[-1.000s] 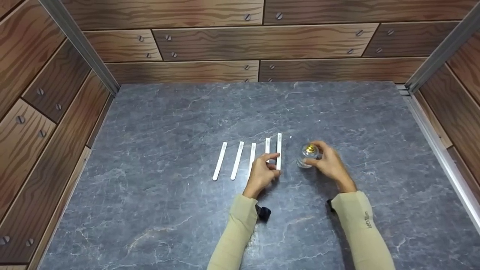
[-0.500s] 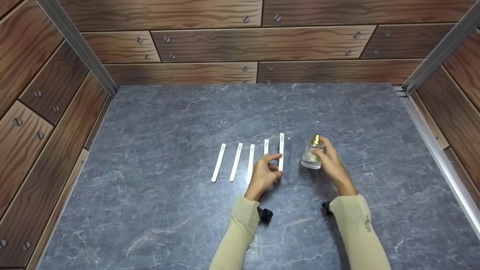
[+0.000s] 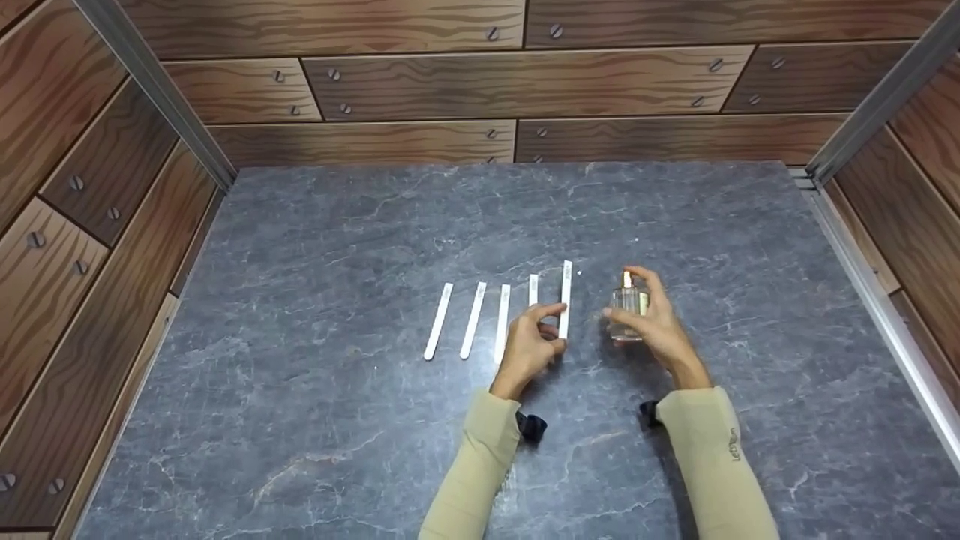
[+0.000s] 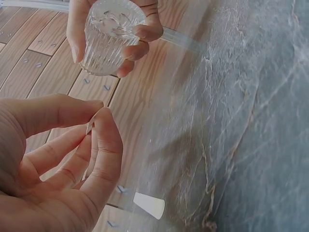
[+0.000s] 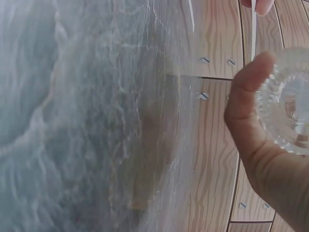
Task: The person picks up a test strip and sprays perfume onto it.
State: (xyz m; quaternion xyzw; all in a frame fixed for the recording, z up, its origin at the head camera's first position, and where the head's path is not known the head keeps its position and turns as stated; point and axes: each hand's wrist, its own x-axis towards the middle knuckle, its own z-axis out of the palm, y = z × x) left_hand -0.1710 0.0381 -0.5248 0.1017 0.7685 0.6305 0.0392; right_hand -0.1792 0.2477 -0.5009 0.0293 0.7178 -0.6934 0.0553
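Observation:
My left hand (image 3: 529, 345) pinches a white paper test strip (image 3: 566, 289) between thumb and fingertips, its labelled end pointing away. In the left wrist view this strip (image 4: 90, 126) shows edge-on. My right hand (image 3: 667, 334) holds a clear glass perfume bottle (image 3: 624, 300) with a gold neck, just right of the strip. A fingertip lies at the bottle's top. The ribbed glass base (image 4: 108, 43) faces the left wrist camera. Several more strips (image 3: 439, 322) lie in a row left of the held one, partly covered by my left hand.
A grey marbled tabletop (image 3: 337, 240) lies beneath everything. Wood-patterned walls (image 3: 420, 86) enclose the back and both sides, with metal rails (image 3: 885, 322) at the corners and right edge. Tiny white specks (image 3: 579, 273) dot the table near the bottle.
My right hand has turned the perfume bottle, so its side rather than its top now faces the head camera. The pinched strip has shifted slightly right.

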